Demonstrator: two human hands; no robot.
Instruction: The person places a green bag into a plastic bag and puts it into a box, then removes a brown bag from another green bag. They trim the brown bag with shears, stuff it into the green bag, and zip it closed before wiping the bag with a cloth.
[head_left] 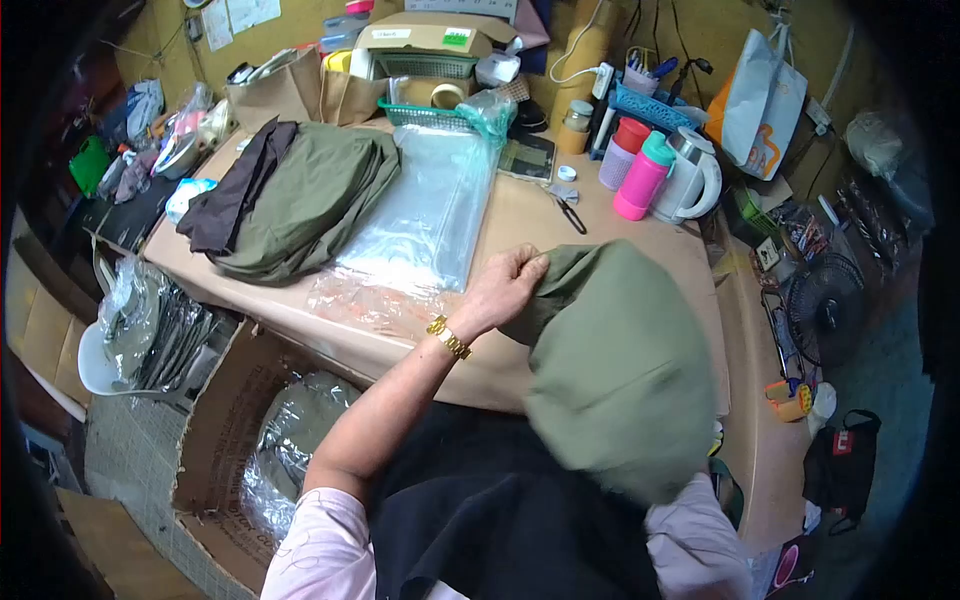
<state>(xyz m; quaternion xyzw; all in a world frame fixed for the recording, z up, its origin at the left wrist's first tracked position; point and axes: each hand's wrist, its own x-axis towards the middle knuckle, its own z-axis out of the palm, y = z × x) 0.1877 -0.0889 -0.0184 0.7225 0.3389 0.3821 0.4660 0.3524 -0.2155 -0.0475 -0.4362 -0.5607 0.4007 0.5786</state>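
My left hand, with a gold watch on its wrist, pinches the upper left edge of an olive-green cloth item. The cloth hangs bunched over the right front of the table, and its lower end is blurred. It hides my right hand; only the right sleeve shows below it. Left of my left hand lies a stack of clear plastic bags. Further left, folded olive-green fabric rests on the table with a dark brown piece along its left side.
Small black snips, a pink bottle and a kettle stand or lie at the back right. An open cardboard box with plastic-wrapped items is at the lower left. A black fan is on the right.
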